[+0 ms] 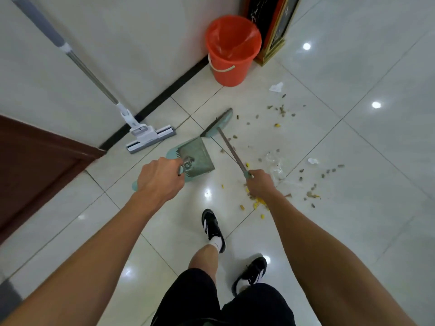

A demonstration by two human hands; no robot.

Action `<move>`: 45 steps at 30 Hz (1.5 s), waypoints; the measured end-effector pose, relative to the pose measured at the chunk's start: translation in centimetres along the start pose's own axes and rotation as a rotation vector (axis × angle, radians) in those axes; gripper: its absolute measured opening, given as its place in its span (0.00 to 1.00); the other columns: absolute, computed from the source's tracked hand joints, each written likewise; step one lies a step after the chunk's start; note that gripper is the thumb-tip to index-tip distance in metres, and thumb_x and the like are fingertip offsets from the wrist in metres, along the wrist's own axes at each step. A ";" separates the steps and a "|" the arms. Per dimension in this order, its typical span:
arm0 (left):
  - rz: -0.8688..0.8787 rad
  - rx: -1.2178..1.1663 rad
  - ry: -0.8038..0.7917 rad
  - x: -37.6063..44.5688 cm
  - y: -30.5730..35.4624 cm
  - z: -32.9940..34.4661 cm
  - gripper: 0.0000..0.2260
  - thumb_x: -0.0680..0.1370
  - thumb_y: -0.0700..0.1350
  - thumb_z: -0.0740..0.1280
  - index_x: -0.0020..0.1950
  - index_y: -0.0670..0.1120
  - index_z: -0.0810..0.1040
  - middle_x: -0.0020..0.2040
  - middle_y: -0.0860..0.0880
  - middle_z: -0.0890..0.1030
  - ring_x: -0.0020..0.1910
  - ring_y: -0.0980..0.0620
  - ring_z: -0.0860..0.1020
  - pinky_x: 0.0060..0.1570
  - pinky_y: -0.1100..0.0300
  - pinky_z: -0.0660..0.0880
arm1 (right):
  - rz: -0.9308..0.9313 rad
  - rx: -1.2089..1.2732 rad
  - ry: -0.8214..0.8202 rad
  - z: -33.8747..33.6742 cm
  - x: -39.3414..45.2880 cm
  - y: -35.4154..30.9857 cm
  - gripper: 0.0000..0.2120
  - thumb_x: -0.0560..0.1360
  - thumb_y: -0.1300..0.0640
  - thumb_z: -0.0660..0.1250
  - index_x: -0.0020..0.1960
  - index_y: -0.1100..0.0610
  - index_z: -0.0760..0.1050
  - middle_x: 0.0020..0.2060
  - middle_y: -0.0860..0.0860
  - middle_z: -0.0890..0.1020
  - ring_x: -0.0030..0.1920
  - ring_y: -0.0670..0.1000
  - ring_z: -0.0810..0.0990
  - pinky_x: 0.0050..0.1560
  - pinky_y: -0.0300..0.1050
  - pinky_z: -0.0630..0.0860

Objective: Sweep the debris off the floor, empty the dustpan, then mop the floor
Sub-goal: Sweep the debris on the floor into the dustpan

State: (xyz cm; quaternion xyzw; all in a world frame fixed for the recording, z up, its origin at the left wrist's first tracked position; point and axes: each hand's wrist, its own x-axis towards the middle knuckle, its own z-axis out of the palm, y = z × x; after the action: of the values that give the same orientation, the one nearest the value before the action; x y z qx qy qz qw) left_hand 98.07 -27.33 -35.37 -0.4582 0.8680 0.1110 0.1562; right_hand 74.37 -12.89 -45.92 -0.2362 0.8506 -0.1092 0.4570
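Note:
My left hand [157,178] grips the handle of a teal dustpan [196,158], whose pan hangs just below and beyond the hand. My right hand [260,183] grips the thin handle of a teal broom [217,124]; its head rests on the white tiles beyond the dustpan. Debris [281,110] of shells, yellow bits and paper scraps is scattered across the floor to the right of the broom, with a crumpled clear wrapper [274,164] close to my right hand. A sponge mop [150,137] leans against the wall at left.
An orange bucket [231,51] lined with an orange bag stands by the wall ahead, next to a dark gold-trimmed stand [273,27]. A brown door [35,165] is at the left. My feet in black shoes [211,228] stand on the glossy tiles below.

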 end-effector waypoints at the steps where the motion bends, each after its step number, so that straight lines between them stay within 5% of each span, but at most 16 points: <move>1: 0.005 0.000 -0.004 0.3 0.0 0.1 0.08 0.78 0.50 0.64 0.53 0.53 0.80 0.43 0.44 0.80 0.41 0.40 0.79 0.38 0.55 0.68 | 0.019 0.003 -0.014 0.1 0.0 0.3 0.13 0.80 0.59 0.59 0.60 0.56 0.80 0.41 0.56 0.81 0.32 0.53 0.79 0.26 0.37 0.72; 4: 0.018 0.002 -0.024 0.8 0.6 0.5 0.09 0.78 0.49 0.63 0.54 0.52 0.80 0.43 0.45 0.80 0.39 0.42 0.77 0.38 0.55 0.68 | 0.067 0.021 -0.043 0.5 -0.8 1.5 0.16 0.77 0.65 0.57 0.58 0.60 0.79 0.46 0.62 0.82 0.38 0.59 0.81 0.32 0.46 0.78; 10: 0.072 0.039 -0.005 0.6 3.4 0.5 0.09 0.78 0.50 0.64 0.54 0.50 0.80 0.43 0.45 0.80 0.41 0.41 0.80 0.37 0.56 0.69 | 0.151 -0.027 -0.059 1.6 -4.6 5.4 0.15 0.76 0.66 0.56 0.58 0.62 0.77 0.36 0.54 0.76 0.35 0.55 0.78 0.28 0.44 0.73; 15: 0.081 0.081 -0.006 -1.1 6.1 0.1 0.09 0.78 0.49 0.63 0.54 0.51 0.81 0.44 0.45 0.80 0.43 0.41 0.80 0.38 0.55 0.67 | 0.192 0.006 -0.059 2.3 -8.8 9.8 0.14 0.76 0.65 0.56 0.58 0.64 0.75 0.40 0.54 0.75 0.40 0.58 0.80 0.33 0.46 0.76; 24: 0.093 0.120 -0.036 -4.3 9.6 -0.4 0.09 0.78 0.47 0.63 0.54 0.50 0.81 0.46 0.45 0.82 0.43 0.42 0.81 0.42 0.53 0.79 | 0.271 -0.017 -0.012 0.7 -15.2 17.8 0.15 0.78 0.61 0.59 0.63 0.60 0.75 0.46 0.56 0.77 0.43 0.58 0.81 0.44 0.53 0.83; 27: 0.109 0.133 -0.019 -4.9 10.4 -0.5 0.09 0.77 0.47 0.64 0.53 0.50 0.81 0.45 0.45 0.81 0.43 0.42 0.81 0.39 0.55 0.76 | 0.290 0.029 0.036 0.5 -16.3 19.3 0.18 0.77 0.60 0.59 0.66 0.56 0.76 0.44 0.53 0.77 0.41 0.57 0.81 0.42 0.52 0.83; 33: 0.141 0.168 0.020 -4.5 10.5 -1.6 0.10 0.76 0.47 0.64 0.54 0.50 0.82 0.45 0.44 0.81 0.43 0.41 0.80 0.37 0.55 0.71 | 0.256 0.112 0.108 0.4 -17.5 18.5 0.23 0.73 0.61 0.59 0.65 0.53 0.80 0.40 0.51 0.80 0.36 0.53 0.81 0.35 0.46 0.81; 39: 0.189 0.156 0.040 -0.8 9.0 -3.3 0.09 0.76 0.47 0.64 0.53 0.49 0.81 0.45 0.44 0.82 0.44 0.40 0.81 0.39 0.52 0.75 | 0.218 0.179 0.165 0.4 -15.7 14.4 0.25 0.71 0.62 0.59 0.65 0.51 0.79 0.38 0.48 0.78 0.37 0.54 0.82 0.40 0.51 0.84; 45: 0.272 0.149 0.044 6.4 5.1 -4.5 0.09 0.76 0.48 0.64 0.53 0.49 0.81 0.45 0.43 0.81 0.42 0.40 0.81 0.36 0.55 0.68 | 0.207 0.213 0.243 0.3 -10.4 7.6 0.20 0.76 0.60 0.61 0.65 0.51 0.79 0.41 0.50 0.77 0.41 0.54 0.80 0.45 0.52 0.82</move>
State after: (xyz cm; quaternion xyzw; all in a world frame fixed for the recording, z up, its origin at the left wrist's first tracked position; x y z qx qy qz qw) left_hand 89.71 -30.88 -33.38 -0.3259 0.9310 0.0562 0.1545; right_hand 77.21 -1.07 -41.58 -0.0828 0.9030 -0.1786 0.3819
